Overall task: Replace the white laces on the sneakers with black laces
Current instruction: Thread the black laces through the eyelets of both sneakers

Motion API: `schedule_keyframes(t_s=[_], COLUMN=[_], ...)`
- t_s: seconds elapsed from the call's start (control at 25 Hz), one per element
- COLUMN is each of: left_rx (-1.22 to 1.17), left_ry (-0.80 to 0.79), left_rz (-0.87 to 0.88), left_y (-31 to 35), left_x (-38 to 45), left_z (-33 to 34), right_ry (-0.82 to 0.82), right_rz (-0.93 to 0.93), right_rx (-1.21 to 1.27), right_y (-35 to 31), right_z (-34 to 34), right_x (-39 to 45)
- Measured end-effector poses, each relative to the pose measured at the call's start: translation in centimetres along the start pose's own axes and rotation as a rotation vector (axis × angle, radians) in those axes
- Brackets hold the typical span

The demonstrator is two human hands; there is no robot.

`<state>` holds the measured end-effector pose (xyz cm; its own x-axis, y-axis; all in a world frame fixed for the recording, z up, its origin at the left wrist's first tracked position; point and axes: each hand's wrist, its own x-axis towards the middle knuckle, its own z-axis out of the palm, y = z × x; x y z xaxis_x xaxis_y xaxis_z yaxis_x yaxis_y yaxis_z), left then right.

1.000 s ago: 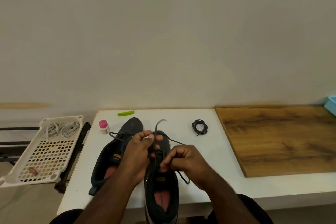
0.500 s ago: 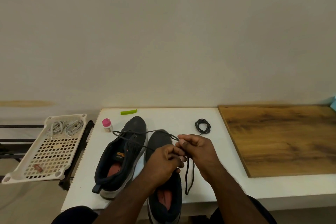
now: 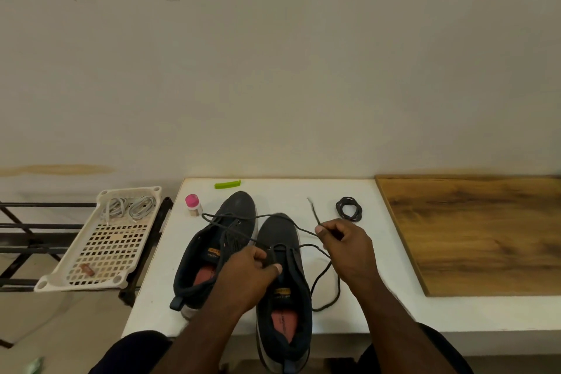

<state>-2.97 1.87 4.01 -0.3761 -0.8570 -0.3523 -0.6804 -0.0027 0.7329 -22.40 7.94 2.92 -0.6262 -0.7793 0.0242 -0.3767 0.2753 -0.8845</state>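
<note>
Head view: white table (image 3: 273, 191), plain wall (image 3: 273, 55)

Looks like a plain room in a home or a makeshift work corner, not a shop or lab. Bare off-white wall (image 3: 273, 55) with scuffs and a brownish stain low on the left. Simple white desk (image 3: 349, 297) pushed against it, wooden board (image 3: 473, 234) lying on its right part. Black metal rack (image 3: 27, 228) beside the desk carrying a white perforated plastic tray (image 3: 100, 252). Household clutter: small pink-capped bottle (image 3: 193, 205), green clip (image 3: 227, 184).
</note>
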Motion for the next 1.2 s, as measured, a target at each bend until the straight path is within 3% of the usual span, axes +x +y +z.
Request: schedule_keyframes(t_s=[0.24, 0.4, 0.64, 0.88, 1.08, 1.2], left_rx=[0.148, 0.159, 0.103, 0.029, 0.011, -0.012], left_ry=[0.001, 0.024, 0.025, 0.002, -0.032, -0.039], left_rz=[0.056, 0.069, 0.096, 0.087, 0.083, 0.073], left_y=[-0.4, -0.2, -1.0, -1.7, -1.7, -2.0], left_x=[1.2, 2.3, 2.9, 3.4, 3.6, 3.7], left_z=[1.2, 1.0, 0.3, 0.4, 0.5, 0.4], right_ry=[-0.157, -0.198, -0.259, -0.259, -0.318, -0.285], right_rz=[0.011, 0.078, 0.168, 0.119, -0.056, -0.099], right_rx=[-0.051, 0.149, 0.228, 0.118, -0.172, -0.202], right_y=[1.1, 0.6, 0.5, 0.8, 1.2, 0.9], right_z=[0.9, 2.2, 4.2, 4.0, 4.7, 3.9], right_x=[-0.2, -0.3, -0.6, -0.2, -0.3, 0.3])
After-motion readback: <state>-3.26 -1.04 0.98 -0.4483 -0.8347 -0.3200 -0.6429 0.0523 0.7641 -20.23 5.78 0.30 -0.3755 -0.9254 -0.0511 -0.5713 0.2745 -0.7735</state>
